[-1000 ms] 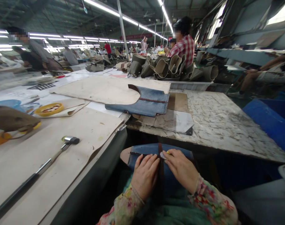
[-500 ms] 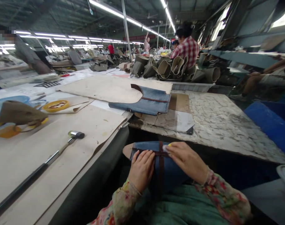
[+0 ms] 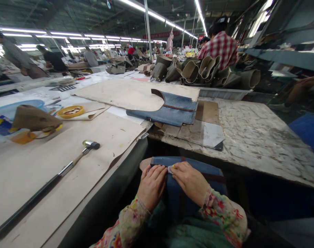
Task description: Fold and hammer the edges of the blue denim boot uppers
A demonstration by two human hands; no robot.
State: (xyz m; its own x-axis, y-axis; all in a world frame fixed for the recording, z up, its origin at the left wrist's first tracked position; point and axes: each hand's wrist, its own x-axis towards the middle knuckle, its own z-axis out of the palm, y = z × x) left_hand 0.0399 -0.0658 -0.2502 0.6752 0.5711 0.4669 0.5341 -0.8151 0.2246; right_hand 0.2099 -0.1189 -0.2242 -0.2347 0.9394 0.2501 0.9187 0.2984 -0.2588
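At far left, note a hammer point(image 3: 47, 187) lying on a pale sheet point(image 3: 43, 151), well apart from both hands. Further right, find the blue piece point(image 3: 173, 191), held low over green cloth point(image 3: 190, 232), near the desk point(image 3: 262, 137), pale at its left end and crossed by brown bands. Looks light, smooth and leather-like; probably firm enough to keep its curve, yet easy to scuff. Best steadied from above, near the left end, with fingers spread flat. See the left hand point(image 3: 152, 186) there, fingers close together, pressed on top; cannot tell whether gripping underneath. Then, see a small whitish tool point(image 3: 169, 169), pinched narrowly by the right hand point(image 3: 191, 179) against the piece.
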